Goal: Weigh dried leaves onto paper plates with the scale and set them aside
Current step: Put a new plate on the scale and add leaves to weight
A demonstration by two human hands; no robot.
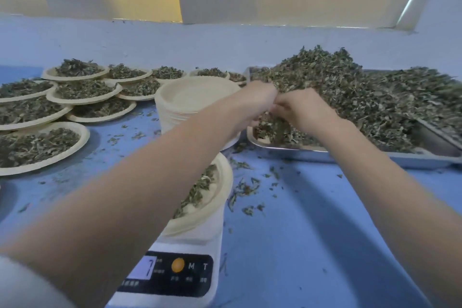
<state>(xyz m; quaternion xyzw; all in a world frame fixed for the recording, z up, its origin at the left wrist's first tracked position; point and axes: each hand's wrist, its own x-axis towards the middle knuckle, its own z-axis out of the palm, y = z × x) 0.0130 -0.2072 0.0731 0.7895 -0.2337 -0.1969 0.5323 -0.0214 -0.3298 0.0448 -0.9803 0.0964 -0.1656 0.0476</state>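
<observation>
A white digital scale (190,270) stands at the near centre, its display showing 7. On it sits a paper plate (220,197) with a few dried leaves, half hidden by my left forearm. A big heap of dried leaves (350,92) fills a metal tray (300,151) at the right. Over the tray's near left corner, my left hand (257,100) and my right hand (297,110) meet, fingers curled around a clump of dried leaves (275,127) that hangs beneath them.
A stack of blank paper plates (195,100) stands just left of the tray, behind the scale. Several filled plates (82,92) crowd the left side of the blue table (312,232). Loose leaf bits lie scattered between scale and tray. A pale wall rises behind.
</observation>
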